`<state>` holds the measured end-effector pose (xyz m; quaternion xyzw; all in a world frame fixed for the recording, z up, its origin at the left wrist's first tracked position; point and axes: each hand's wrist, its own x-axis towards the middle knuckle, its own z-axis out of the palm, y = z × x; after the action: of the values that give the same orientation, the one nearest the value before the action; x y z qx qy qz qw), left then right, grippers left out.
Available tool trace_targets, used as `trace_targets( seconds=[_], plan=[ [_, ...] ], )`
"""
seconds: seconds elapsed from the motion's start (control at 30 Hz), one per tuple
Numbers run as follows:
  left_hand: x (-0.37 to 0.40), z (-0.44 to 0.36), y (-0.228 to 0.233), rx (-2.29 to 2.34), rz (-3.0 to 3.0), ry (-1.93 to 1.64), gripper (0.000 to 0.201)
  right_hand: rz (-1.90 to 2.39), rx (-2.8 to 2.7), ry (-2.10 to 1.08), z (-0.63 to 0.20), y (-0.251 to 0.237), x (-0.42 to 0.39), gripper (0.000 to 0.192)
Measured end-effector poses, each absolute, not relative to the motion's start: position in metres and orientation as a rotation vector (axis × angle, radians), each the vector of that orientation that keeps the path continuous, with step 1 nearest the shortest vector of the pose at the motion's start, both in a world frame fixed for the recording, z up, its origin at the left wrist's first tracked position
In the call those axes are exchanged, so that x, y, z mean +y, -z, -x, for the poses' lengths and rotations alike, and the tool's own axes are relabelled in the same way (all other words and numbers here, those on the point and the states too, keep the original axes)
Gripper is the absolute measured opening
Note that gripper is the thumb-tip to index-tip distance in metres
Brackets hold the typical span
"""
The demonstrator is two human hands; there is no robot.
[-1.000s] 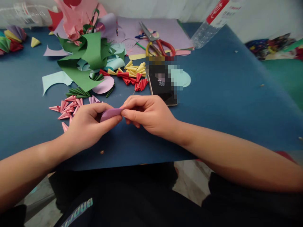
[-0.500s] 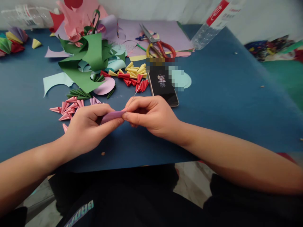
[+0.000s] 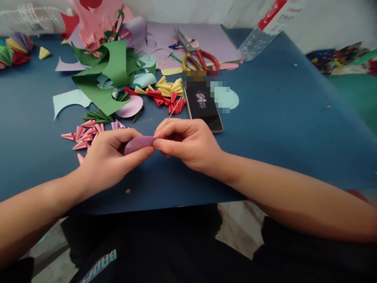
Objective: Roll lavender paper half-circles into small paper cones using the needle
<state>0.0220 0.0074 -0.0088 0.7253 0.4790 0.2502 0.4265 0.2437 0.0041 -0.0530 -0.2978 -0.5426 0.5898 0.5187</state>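
Observation:
A piece of purple paper [image 3: 138, 144] bridges my two hands above the blue table. My left hand [image 3: 107, 157] is closed on it, thumb along the near side and fingers behind. At its right end, my right hand [image 3: 190, 143] pinches the paper's edge together with a thin needle-like stick [image 3: 173, 111], which slants up to the right past the fingers. The stick's lower end is hidden in the pinch. Close behind my left hand lie small pink paper cones [image 3: 85, 138], a few purple cones [image 3: 117, 125] and dark green cones [image 3: 98, 116].
Red cones [image 3: 173, 105] and yellow cones [image 3: 172, 87] lie beyond my hands, beside a phone [image 3: 203, 104] and pale blue paper circles [image 3: 231, 98]. Scissors [image 3: 191, 49] rest on purple sheets [image 3: 212, 37]. Green scraps [image 3: 116, 65] and plastic bottles [image 3: 259, 37] are farther back.
The purple paper has tilted slightly, so more of its face shows. The stick's tip has shifted a little to the right. Both hands stay nearly in place.

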Motion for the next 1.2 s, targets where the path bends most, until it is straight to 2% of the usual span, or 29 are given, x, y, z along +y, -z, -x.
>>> trace_targets(
  seconds=[0.33,0.57,0.8,1.2],
  plan=[
    [0.0061,-0.0237,0.0135,1.219,-1.836,-0.672,0.031,0.757,-1.283,-1.423,-0.2430,0.0497,-0.0001,0.019],
    [0.0054,-0.0218,0.0107,1.145,-1.869,-0.699,0.026,0.744,-1.273,-1.472,-0.2447,0.0472,-0.0005,0.024],
    [0.0054,-0.0220,0.0055,1.087,-1.897,-0.708,0.025,0.623,-1.263,-1.470,-0.2447,0.0496,0.0009,0.014],
    [0.0074,-0.0214,0.0083,1.129,-1.920,-0.693,0.027,0.782,-1.267,-1.477,-0.2468,0.0463,0.0020,0.026]
  ],
)
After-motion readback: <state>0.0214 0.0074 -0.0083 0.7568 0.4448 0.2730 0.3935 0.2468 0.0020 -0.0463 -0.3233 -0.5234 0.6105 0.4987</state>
